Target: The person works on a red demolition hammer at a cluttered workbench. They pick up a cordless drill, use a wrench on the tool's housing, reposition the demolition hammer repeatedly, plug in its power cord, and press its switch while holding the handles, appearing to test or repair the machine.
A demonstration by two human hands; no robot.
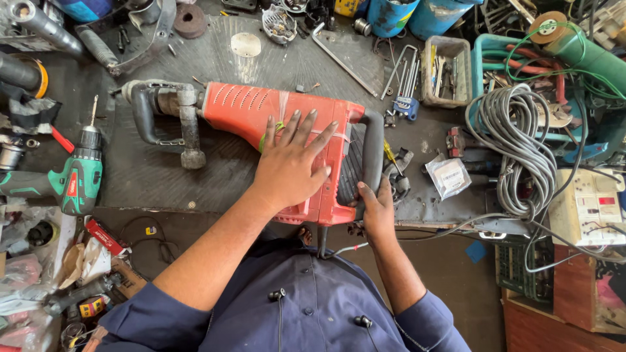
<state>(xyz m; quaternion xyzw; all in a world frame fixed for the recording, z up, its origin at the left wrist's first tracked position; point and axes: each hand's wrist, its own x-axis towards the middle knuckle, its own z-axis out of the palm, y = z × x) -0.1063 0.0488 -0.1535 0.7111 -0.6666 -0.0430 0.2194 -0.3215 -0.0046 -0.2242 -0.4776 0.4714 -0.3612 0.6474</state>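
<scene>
Hammer drill (274,140), red and bulky, lies on its side across the bench (150,176); it looks heavy, rigid, hard-shelled. Left hand (290,163) lies flat and spread on the body, gripping nothing. Right hand (377,208) curls closed around the black rear handle (372,153), the sound hold. Green drill (78,179) sits left, cable coil (521,146) right, hex keys (405,85) behind, crowding any swing.

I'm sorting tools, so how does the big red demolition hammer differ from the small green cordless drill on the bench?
The red demolition hammer is far bigger than the green cordless drill. It lies crosswise; the drill points up-frame. The left hand presses the hammer, the right hand touches its handle; the drill lies untouched. Both rest on the bench.
</scene>
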